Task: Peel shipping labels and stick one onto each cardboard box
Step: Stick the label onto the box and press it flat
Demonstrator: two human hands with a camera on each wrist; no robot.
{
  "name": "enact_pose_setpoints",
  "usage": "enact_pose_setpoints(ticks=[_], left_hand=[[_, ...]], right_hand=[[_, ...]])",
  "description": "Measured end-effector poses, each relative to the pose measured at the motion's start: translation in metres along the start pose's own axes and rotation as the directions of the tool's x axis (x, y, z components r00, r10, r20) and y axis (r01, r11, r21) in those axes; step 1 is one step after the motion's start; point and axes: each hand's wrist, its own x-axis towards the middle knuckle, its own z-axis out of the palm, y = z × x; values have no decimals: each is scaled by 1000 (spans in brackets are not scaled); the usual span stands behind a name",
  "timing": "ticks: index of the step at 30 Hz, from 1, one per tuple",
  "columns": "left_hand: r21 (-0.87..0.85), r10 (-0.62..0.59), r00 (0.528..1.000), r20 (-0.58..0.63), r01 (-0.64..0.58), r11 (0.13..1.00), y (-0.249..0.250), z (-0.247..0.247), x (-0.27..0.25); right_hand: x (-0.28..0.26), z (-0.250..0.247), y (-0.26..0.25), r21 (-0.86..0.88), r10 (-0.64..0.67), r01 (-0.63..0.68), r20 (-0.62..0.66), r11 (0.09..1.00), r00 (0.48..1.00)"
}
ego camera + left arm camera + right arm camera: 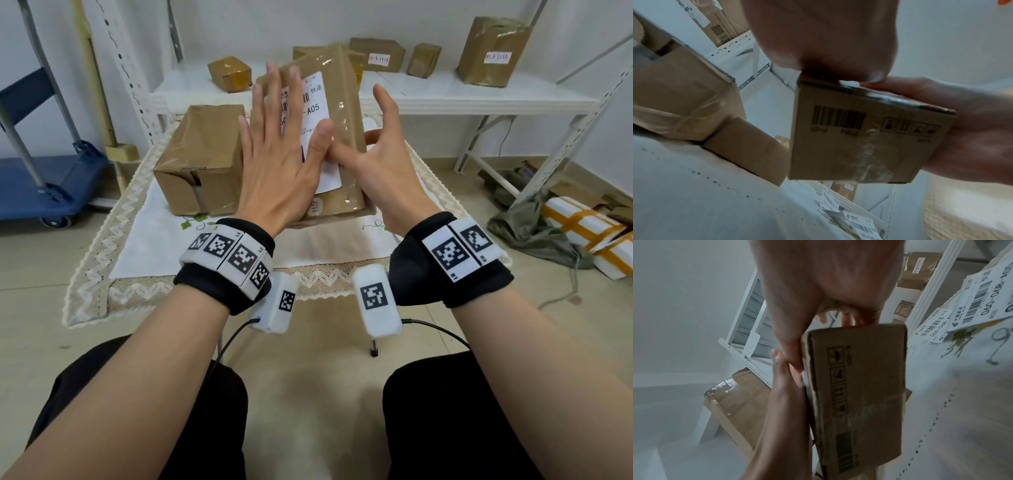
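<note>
A taped cardboard box (344, 85) is tilted up above the table, also seen in the wrist views (859, 146) (859, 386). A white shipping label (317, 104) marked A05 lies on its upper face. My left hand (277, 147) lies flat on the label, fingers straight and spread, thumb at the label's right edge. My right hand (387, 164) grips the box at its right side, thumb on the front, fingers behind; its index finger points up, off the box. Loose printed labels (982, 293) lie on the tablecloth.
A second, larger cardboard box (202, 154) stands on the white lace-edged tablecloth (154, 246) to the left. Behind, a white shelf (445, 94) carries several taped boxes, some with small labels. A blue cart (44, 185) is at left; white parcels (582, 229) lie on the floor at right.
</note>
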Motion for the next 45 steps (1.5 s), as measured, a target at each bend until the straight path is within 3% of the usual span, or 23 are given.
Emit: enact_pose_setpoints(ticks=[11, 18, 31, 38, 45], left_hand=[[-34, -196, 980, -48, 194, 980, -25, -9, 10], [6, -50, 996, -69, 51, 999, -8, -5, 5], [-15, -233, 959, -160, 233, 972, -32, -20, 14], [19, -130, 978, -165, 135, 991, -19, -13, 10], [-28, -207, 956, -207, 205, 978, -29, -17, 14]], right_hand=[[-6, -7, -4, 6, 2, -2, 30, 1000, 1000], [-11, -5, -4, -94, -33, 40, 69, 995, 997], [-14, -13, -5, -91, -67, 80, 133, 993, 989], [-17, -5, -4, -136, -89, 113, 168, 984, 982], [-21, -9, -9, -91, -98, 115, 178, 989, 979]])
